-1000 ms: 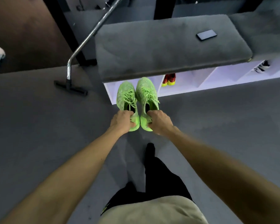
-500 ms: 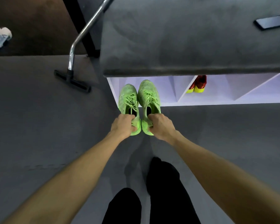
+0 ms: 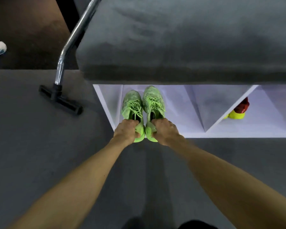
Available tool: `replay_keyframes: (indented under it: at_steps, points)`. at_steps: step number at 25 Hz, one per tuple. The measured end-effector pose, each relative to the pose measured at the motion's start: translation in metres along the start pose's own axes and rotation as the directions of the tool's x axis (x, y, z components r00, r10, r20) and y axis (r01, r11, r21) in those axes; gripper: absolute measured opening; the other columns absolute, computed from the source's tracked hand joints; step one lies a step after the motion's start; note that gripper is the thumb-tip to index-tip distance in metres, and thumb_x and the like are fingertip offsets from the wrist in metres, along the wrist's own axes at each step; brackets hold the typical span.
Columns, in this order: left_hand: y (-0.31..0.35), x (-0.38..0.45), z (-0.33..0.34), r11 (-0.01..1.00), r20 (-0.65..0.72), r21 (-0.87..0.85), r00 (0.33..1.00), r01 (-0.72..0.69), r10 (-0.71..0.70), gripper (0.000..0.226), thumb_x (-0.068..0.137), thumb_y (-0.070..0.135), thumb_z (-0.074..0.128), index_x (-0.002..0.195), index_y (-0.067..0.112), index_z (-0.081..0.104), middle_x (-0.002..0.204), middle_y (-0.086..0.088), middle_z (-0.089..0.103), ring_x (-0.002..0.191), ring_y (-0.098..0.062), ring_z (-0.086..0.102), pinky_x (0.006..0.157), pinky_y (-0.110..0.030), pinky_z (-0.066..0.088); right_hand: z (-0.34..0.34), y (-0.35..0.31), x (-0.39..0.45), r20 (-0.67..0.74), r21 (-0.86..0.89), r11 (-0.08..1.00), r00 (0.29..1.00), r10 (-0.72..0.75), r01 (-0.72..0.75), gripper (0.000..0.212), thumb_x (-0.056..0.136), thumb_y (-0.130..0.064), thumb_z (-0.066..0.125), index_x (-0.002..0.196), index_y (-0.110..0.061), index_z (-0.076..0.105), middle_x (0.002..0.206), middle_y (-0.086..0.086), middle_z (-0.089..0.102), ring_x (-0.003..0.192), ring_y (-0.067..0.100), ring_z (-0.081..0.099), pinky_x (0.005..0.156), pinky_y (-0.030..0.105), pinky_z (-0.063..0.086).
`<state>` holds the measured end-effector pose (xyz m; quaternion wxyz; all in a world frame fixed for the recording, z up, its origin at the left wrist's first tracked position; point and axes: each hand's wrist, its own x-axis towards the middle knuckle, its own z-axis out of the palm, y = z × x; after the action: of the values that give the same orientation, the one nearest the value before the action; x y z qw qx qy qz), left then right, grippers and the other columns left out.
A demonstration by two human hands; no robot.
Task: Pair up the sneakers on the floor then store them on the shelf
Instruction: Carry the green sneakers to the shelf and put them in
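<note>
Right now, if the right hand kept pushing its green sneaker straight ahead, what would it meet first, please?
The way looks free: the right hand points its green sneaker into the open shelf compartment. Probably the compartment's back wall comes first, though the bench top hides it.

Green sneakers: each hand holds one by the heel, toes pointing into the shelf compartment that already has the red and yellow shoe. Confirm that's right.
Not quite. The head view shows the green sneakers pointing into a compartment with no other shoe visible; the red and yellow shoe sits in a separate compartment further right. The left hand and right hand do each hold one by the heel.
</note>
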<state>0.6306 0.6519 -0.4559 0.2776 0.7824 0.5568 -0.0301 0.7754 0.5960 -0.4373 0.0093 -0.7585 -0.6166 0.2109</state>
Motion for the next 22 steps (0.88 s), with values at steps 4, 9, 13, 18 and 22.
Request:
replay_keyframes:
  at_steps: [4, 9, 13, 18, 22]
  points:
    - [-0.024, 0.08, 0.019, 1.0, -0.06, 0.003, 0.998, 0.012, -0.012, 0.055, 0.083, 0.027, 0.075, 0.134, 0.026, 0.056, 0.129, -0.008, 0.061, 0.115, -0.029, 0.058, 0.095, -0.034, 0.048, 0.024, 0.009, 0.078, -0.04, -0.012, 1.0, 0.999, 0.0, 0.0, 0.033, 0.086, -0.014, 0.059, 0.118, -0.021, 0.058, 0.116, 0.009, 0.063, 0.11, 0.033, 0.061, 0.087, 0.034, 0.05]
    - [-0.048, 0.138, 0.033, 0.999, -0.066, 0.01, 0.997, 0.038, -0.038, 0.055, 0.083, 0.025, 0.076, 0.134, 0.027, 0.055, 0.136, 0.001, 0.057, 0.121, -0.022, 0.056, 0.098, -0.028, 0.044, 0.05, 0.013, 0.135, -0.053, -0.031, 0.999, 0.998, -0.027, 0.025, 0.033, 0.087, -0.017, 0.06, 0.119, -0.021, 0.056, 0.118, 0.008, 0.06, 0.11, 0.031, 0.059, 0.083, 0.032, 0.048]
    - [-0.054, 0.167, 0.032, 0.999, -0.097, 0.03, 0.995, 0.034, -0.031, 0.054, 0.087, 0.019, 0.072, 0.137, 0.026, 0.053, 0.137, 0.002, 0.056, 0.122, -0.021, 0.056, 0.096, -0.027, 0.045, 0.059, 0.016, 0.166, -0.081, -0.007, 1.0, 0.996, -0.03, 0.029, 0.035, 0.087, -0.019, 0.062, 0.121, -0.02, 0.055, 0.119, 0.007, 0.062, 0.11, 0.031, 0.06, 0.082, 0.032, 0.048]
    - [-0.052, 0.176, 0.04, 0.982, -0.136, 0.183, 0.991, 0.044, -0.019, 0.051, 0.093, 0.014, 0.059, 0.139, 0.022, 0.04, 0.14, -0.004, 0.042, 0.123, -0.029, 0.052, 0.09, -0.039, 0.048, 0.065, 0.022, 0.182, -0.023, -0.002, 0.999, 0.999, -0.032, 0.032, 0.048, 0.088, -0.023, 0.064, 0.132, -0.017, 0.046, 0.133, 0.008, 0.053, 0.122, 0.031, 0.052, 0.093, 0.036, 0.046]
    - [-0.048, 0.154, 0.038, 0.983, -0.116, 0.171, 0.992, 0.07, -0.05, 0.07, 0.084, 0.025, 0.07, 0.14, 0.027, 0.029, 0.141, -0.003, 0.03, 0.123, -0.034, 0.046, 0.083, -0.041, 0.049, 0.058, 0.02, 0.164, -0.004, -0.046, 0.998, 0.999, -0.038, 0.037, 0.078, 0.078, -0.038, 0.075, 0.142, -0.016, 0.035, 0.144, 0.005, 0.04, 0.134, 0.025, 0.039, 0.104, 0.039, 0.04]
